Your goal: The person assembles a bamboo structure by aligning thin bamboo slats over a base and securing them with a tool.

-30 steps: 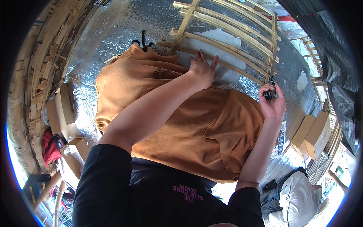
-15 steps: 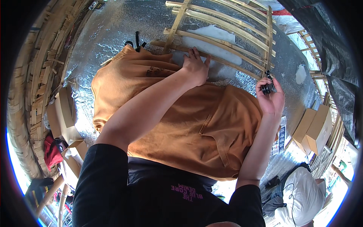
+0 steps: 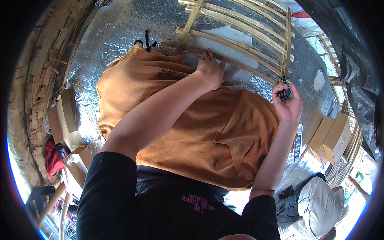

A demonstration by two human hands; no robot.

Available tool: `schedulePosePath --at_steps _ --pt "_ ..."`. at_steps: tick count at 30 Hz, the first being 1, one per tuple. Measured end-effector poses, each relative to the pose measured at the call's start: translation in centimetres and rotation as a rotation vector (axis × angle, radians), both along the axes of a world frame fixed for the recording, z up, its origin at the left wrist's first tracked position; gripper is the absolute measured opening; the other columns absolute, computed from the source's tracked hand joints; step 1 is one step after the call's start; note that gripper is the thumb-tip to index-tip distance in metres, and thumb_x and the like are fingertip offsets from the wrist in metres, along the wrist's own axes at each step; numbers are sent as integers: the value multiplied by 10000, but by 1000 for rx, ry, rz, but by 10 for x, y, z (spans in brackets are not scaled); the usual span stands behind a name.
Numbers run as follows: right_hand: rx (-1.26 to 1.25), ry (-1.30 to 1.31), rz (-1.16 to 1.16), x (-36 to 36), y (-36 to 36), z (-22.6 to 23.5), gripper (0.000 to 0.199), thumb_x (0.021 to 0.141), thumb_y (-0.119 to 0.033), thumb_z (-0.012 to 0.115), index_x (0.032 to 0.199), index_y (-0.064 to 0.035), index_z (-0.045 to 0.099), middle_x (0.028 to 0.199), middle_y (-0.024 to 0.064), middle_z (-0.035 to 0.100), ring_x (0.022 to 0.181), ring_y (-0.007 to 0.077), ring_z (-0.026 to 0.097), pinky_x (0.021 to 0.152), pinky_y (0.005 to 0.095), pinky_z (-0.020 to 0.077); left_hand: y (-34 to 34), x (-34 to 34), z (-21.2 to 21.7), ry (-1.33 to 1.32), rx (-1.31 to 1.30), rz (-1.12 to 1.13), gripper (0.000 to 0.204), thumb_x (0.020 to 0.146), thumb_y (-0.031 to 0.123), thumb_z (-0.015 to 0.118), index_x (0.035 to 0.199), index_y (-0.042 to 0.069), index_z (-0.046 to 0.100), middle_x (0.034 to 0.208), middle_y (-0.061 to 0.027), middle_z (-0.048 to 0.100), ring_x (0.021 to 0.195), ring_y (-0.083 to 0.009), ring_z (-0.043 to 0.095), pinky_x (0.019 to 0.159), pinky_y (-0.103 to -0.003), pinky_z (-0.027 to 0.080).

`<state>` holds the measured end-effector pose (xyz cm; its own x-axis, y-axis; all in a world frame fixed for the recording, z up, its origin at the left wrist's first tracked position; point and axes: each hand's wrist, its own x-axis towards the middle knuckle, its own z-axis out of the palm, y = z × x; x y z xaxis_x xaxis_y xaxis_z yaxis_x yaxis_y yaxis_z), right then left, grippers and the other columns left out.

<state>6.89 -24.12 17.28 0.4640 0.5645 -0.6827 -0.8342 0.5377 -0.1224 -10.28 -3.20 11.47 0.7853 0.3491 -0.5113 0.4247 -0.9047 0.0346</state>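
The left hand (image 3: 210, 70) lies flat, fingers (image 3: 209, 54) spread wide, on the upper edge of a rust-orange cotton shirt (image 3: 188, 132) stretched over a crinkled silver foil sheet (image 3: 120, 36). Its fingertips touch a pale bamboo slat frame (image 3: 240, 44) just beyond them. The right hand (image 3: 288, 104) has its fingers curled around a small black clip (image 3: 284, 94), held against a slat of the frame at the shirt's right edge. Brown cardboard boxes (image 3: 330, 136) sit beyond that hand.
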Motion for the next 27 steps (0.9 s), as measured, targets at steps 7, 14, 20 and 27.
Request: schedulePosePath --at_steps 7,14,20,27 --pt "-34 -13 -5 3 -2 -3 162 985 -112 498 1068 23 462 873 89 488 804 185 518 753 354 468 -2 2 1 -1 -20 2 753 938 437 572 1545 116 264 1506 -426 177 1394 -554 259 1069 -572 335" --pt "9 10 0 3 -3 -6 161 979 -118 511 1052 18 465 860 79 487 793 177 516 738 344 463 -2 -2 -4 -79 41 -11 707 925 422 591 1503 101 340 1463 -403 282 1349 -531 348 1041 -571 364" --pt "-17 -47 -22 12 0 -19 114 953 -106 549 984 -18 484 814 59 510 749 169 537 702 345 468 3 14 14 -252 9 -39 468 892 349 635 1243 44 575 1166 -193 619 1144 -389 581 913 -560 461" --pt "-27 -130 -58 9 7 -27 128 940 -107 581 960 -39 475 803 70 524 724 180 548 661 347 477 -1 83 -9 -448 181 -209 461 936 365 572 1274 54 529 1313 -167 521 1271 -355 483 986 -568 432"
